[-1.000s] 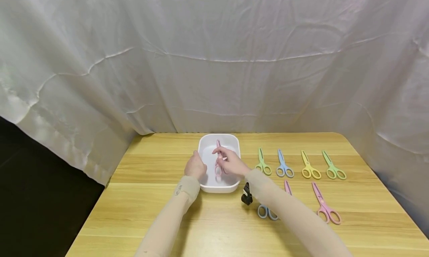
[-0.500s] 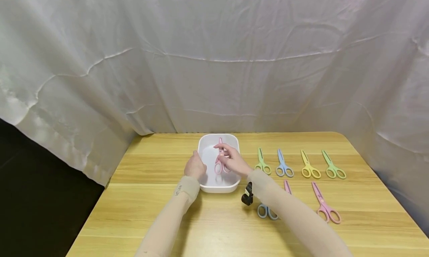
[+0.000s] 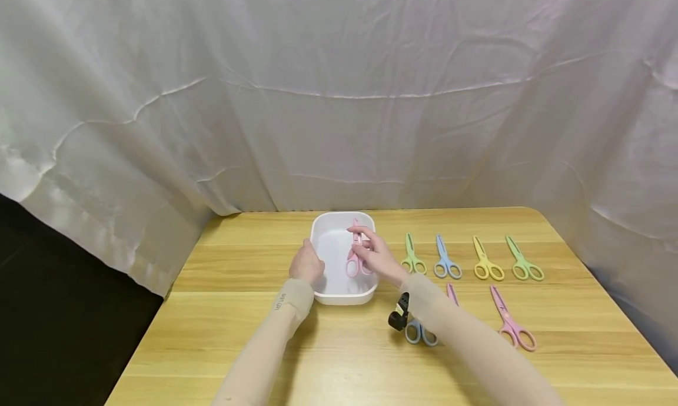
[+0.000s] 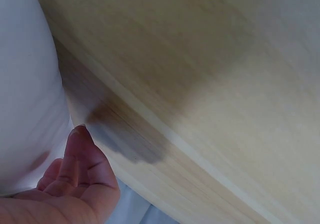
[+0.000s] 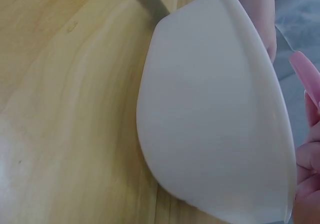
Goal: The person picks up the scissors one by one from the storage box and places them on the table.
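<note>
A white plastic box (image 3: 339, 299) stands on the wooden table, slightly left of its middle. My left hand (image 3: 307, 263) grips its left rim, the thumb over the edge; in the left wrist view, bent fingers (image 4: 82, 164) lie beside the wall. Pink scissors (image 3: 352, 267) are pinched in my right hand (image 3: 377, 258), held over the right part of the box with blades pointing away and finger loops toward me. In the right wrist view the box's outer wall (image 5: 215, 109) fills the middle, and only a pink tip (image 5: 306, 74) of the scissors shows.
Right of the box lie green scissors (image 3: 414, 259), blue scissors (image 3: 446, 262), yellow scissors (image 3: 486, 263) and more green scissors (image 3: 524, 263) in a row. Nearer are pink scissors (image 3: 511, 323) and blue handles (image 3: 420, 333), partly under my right arm. A grey curtain (image 3: 339, 129) hangs behind.
My right hand has moved a little to the right with the pink scissors, from the middle of the box to its right side. The left hand has stayed at the rim.
</note>
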Demonstrator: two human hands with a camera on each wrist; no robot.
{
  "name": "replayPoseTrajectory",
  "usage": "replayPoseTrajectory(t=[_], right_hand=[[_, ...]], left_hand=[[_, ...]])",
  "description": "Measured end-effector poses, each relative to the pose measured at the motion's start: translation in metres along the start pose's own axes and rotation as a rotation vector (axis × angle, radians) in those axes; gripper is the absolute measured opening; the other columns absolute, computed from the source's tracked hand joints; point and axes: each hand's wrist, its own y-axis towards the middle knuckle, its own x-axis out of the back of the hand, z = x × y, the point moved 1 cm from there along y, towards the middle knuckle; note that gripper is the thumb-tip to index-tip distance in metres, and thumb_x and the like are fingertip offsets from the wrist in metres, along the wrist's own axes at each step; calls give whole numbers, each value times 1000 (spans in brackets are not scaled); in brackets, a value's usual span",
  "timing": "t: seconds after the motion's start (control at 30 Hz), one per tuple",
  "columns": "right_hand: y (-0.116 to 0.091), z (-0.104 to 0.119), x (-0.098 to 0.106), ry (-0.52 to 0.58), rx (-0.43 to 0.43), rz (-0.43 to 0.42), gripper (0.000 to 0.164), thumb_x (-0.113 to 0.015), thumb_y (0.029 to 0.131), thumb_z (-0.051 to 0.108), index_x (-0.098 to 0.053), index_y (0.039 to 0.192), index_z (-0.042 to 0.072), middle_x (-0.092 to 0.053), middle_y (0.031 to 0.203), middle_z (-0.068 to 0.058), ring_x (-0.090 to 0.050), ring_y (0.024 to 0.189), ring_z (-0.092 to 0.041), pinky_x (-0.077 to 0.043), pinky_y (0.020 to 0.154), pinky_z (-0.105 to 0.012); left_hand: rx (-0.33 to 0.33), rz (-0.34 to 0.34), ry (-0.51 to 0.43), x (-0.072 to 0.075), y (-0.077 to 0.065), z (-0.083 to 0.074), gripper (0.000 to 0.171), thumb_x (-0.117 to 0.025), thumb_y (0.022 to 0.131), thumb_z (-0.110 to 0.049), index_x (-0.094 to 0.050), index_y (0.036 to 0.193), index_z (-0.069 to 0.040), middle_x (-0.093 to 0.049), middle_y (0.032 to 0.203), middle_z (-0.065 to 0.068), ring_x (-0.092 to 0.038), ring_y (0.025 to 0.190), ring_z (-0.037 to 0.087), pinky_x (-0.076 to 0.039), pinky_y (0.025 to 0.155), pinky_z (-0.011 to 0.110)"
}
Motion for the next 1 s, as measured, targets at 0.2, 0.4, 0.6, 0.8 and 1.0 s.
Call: replayPoseTrajectory(t=[0.2,0.4,0.6,0.8,1.0], right_hand=[[-6,-1,7,11,-21,-13,49,-49,101,3,-42,149,12,-65,76,4,-50,54,-4,-37,48,-15],[-11,-4,15,19,0,-14,51,-48,101,2,-39,150,10,-65,75,4,-49,52,-4,-36,46,-15],[-20,-6,25,54,-16,-19,52,-47,102,3,-35,152,10,-66,75,5,-46,49,-4,-34,44,-15],[-33,-7,38,80,-28,-34,46,-47,102,5,-35,146,4,-66,78,2,-51,53,-4,-40,48,-14],[-45,-14,57,90,-4,-52,26,-47,103,6,-43,129,10,-68,81,-1,-55,56,-4,-41,46,-14]], left_hand=[[22,15,-7,1,-1,0,76,-63,92,-7,-23,157,-1,-55,143,24,-59,127,40,-50,108,51],[17,14,-3,1,-1,-1,75,-63,92,-7,-25,156,0,-56,142,24,-60,126,40,-51,107,51],[15,3,-1,0,-1,-1,71,-64,91,-6,-29,153,-1,-60,136,24,-62,121,40,-53,104,51],[15,12,3,-1,0,0,75,-63,92,-7,-24,156,0,-57,141,24,-59,126,40,-50,108,51],[11,3,0,0,-1,0,73,-63,92,-6,-26,155,0,-59,137,25,-62,122,40,-53,105,51]])
